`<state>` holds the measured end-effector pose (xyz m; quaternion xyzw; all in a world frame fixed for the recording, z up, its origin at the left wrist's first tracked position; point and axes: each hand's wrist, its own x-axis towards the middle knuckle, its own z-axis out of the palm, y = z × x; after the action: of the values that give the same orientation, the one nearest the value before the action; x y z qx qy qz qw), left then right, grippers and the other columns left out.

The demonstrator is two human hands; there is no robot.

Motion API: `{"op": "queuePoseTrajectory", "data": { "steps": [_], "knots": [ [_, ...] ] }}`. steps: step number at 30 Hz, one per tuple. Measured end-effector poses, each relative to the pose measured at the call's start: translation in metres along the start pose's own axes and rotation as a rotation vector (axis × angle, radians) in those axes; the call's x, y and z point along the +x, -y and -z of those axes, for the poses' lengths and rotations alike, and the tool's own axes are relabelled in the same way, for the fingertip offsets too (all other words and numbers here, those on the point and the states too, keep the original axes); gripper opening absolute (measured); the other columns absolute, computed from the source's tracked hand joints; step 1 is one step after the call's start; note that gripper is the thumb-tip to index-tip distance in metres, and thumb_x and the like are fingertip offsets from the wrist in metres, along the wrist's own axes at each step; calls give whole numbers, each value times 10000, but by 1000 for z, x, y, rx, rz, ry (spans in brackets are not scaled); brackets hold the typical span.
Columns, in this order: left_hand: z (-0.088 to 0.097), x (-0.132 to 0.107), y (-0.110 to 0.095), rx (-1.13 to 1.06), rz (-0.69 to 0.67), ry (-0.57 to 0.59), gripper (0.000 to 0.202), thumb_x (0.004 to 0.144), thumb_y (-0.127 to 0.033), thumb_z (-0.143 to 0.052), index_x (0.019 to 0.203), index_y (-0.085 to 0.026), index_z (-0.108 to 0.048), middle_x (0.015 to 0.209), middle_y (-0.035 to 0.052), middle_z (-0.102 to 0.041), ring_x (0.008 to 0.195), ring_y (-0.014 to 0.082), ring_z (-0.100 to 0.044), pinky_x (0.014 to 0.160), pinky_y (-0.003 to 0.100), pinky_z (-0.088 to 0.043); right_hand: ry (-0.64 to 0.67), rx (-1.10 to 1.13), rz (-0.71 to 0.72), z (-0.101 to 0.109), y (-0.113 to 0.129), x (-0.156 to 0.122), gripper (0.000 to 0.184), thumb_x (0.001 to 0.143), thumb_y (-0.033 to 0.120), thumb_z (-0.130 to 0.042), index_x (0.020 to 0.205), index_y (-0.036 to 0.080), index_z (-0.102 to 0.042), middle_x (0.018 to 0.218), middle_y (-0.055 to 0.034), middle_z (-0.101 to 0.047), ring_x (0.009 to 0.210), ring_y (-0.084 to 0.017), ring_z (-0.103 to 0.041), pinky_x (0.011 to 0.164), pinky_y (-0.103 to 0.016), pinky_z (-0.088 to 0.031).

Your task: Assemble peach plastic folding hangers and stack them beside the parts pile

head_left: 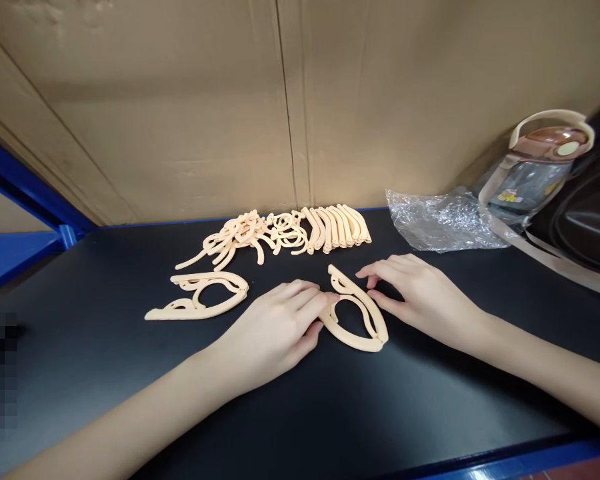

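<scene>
A cream plastic folding hanger (361, 319), folded, lies on the black table (430, 400) between my hands. My left hand (275, 330) pinches its left side with the fingertips pressed on it. My right hand (420, 293) rests on its right side, thumb and fingers touching the edge. A second folded hanger (200, 297) lies flat to the left, apart from both hands. Behind them a loose pile of hanger parts (250, 237) and a neat row of curved pieces (337, 227) sit near the back edge.
A cardboard wall (300, 100) closes the back. Crumpled clear plastic (443, 220) and a water bottle with a strap (535, 173) lie at the back right, beside a dark bag (590, 220). A blue frame (20, 220) runs along the left.
</scene>
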<state>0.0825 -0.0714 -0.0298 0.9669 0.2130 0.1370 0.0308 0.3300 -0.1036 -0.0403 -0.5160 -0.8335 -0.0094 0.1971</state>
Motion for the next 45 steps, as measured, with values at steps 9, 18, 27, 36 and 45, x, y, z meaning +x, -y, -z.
{"op": "queuePoseTrajectory", "data": {
  "steps": [9,18,27,36,45],
  "knots": [
    [-4,-2,-3,-68,48,-95,324,872,-253,-607,1181,-191,-531,1056,43,-651,1004,199,-585,891,346,-480,13,132,41,2,4,1,161,925,241,-499,1034,205,-613,908,-29,-667,885,-192,-590,866,-384,-444],
    [-10,-4,0,-162,139,-62,725,836,-424,-628,1422,-264,-233,1471,102,-388,1323,276,-405,1048,456,-409,195,354,64,0,2,-5,649,850,425,-612,1413,274,-328,1365,-89,-497,1260,-252,-462,1002,-464,-431],
    [-13,-5,-4,-225,210,10,858,808,-426,-626,1475,-212,-131,1437,146,-429,1296,302,-435,1016,474,-433,130,463,-16,1,5,-3,585,892,396,-557,1420,301,-325,1331,-67,-550,1232,-239,-513,998,-464,-448],
    [7,10,-15,-171,200,150,508,857,-415,-600,1295,-184,-485,1344,131,-535,1217,288,-518,967,441,-473,-8,353,-98,2,-8,2,417,901,344,-532,1304,271,-454,1099,-38,-662,1047,-212,-602,899,-413,-486],
    [40,-22,11,-142,215,217,670,673,-218,-708,1303,-332,-510,1193,19,-640,965,238,-668,764,305,-560,60,270,-25,0,-6,3,345,905,326,-521,1242,256,-520,1070,-56,-661,1066,-235,-581,908,-442,-466]
  ]
}}
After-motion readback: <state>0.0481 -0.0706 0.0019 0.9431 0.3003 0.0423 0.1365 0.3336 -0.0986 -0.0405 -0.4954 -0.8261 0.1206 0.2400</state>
